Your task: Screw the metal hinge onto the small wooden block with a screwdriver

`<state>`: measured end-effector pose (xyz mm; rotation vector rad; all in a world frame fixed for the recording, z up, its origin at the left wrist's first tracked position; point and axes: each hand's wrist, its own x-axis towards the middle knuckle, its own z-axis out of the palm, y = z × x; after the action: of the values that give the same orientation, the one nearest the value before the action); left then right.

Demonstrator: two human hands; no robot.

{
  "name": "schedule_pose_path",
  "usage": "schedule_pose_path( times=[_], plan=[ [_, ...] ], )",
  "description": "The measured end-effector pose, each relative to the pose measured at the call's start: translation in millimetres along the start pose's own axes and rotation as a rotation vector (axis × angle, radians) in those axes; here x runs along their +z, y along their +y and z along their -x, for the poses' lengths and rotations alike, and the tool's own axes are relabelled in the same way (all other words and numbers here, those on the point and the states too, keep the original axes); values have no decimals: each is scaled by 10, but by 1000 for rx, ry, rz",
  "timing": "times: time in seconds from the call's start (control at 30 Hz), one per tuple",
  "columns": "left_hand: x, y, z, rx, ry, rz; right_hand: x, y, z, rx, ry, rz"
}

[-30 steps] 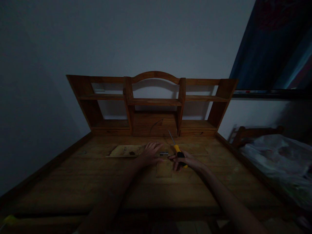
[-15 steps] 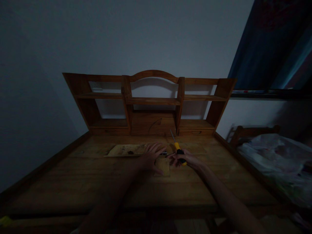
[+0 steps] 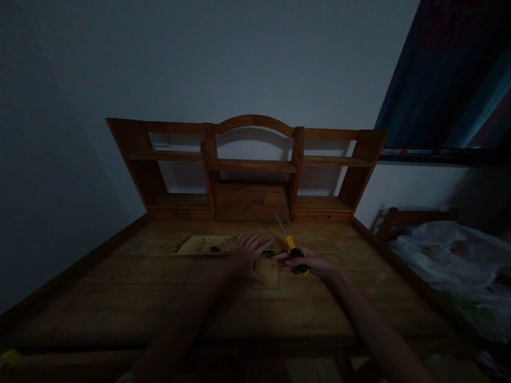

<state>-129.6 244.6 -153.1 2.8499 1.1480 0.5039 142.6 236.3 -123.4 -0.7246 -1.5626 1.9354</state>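
My left hand (image 3: 249,260) lies with its fingers spread over a long thin board (image 3: 197,245), its thumb on a small wooden block (image 3: 269,274) nearer to me. By its fingertips sits a small dark metal piece (image 3: 269,251) with a shiny edge, too dim to name surely. A yellow-and-black screwdriver (image 3: 294,254) is in my right hand (image 3: 310,261), its shaft pointing up and away to the left. The fingers of that hand reach toward the block's right edge; whether they touch it or the metal piece is unclear.
All this lies on a wooden desk (image 3: 159,298) with raised side edges. A wooden shelf unit (image 3: 253,166) stands at its back against the wall. To the right, white plastic bags (image 3: 451,255) are heaped by a wooden chair-like frame (image 3: 415,214). A dark curtain (image 3: 431,96) hangs above.
The screwdriver has tilted further left in my right hand, its tip shifting left. My left hand stays on the wood, almost unmoved.
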Motion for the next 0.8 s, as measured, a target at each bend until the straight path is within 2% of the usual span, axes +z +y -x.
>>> schedule_pose_path(
  times=[0.13, 0.27, 0.47, 0.63, 0.8],
  plan=[
    [7, 4, 4, -4, 2, 5, 16, -26, 27, 36, -106, 75],
    [-14, 9, -23, -7, 14, 19, 17, -1, 9, 70, -147, 119],
    [-121, -65, -52, -82, 189, 7, -29, -5, 17, 46, -119, 197],
    [-106, -154, -12, -107, 181, -40, -50, 20, -1, 50, -109, 123],
    [-62, -148, 0, -114, 189, -58, -73, 36, -12, 41, -106, 83]
  ],
)
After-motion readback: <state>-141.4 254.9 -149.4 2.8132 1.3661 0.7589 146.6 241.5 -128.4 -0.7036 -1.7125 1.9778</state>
